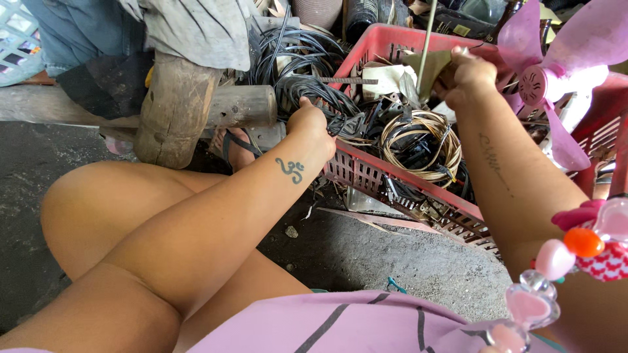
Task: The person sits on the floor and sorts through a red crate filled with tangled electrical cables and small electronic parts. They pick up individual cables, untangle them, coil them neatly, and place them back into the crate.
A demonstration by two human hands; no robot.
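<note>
A red slatted crate (392, 180) holds black cables (314, 91) and tan coiled wire (422, 140), beside a pink fan (556, 72).

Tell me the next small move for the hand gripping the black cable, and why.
Probably lift the left hand straight up a little to draw the black cable bundle free of the red plastic crate. The cable lies tangled against the tan wire coil, and the right hand is occupied at the crate's far side.

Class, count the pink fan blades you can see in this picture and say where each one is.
3. One blade points up, left of the fan hub; one spreads to the upper right; one hangs below. Others may lie out of view.
</note>
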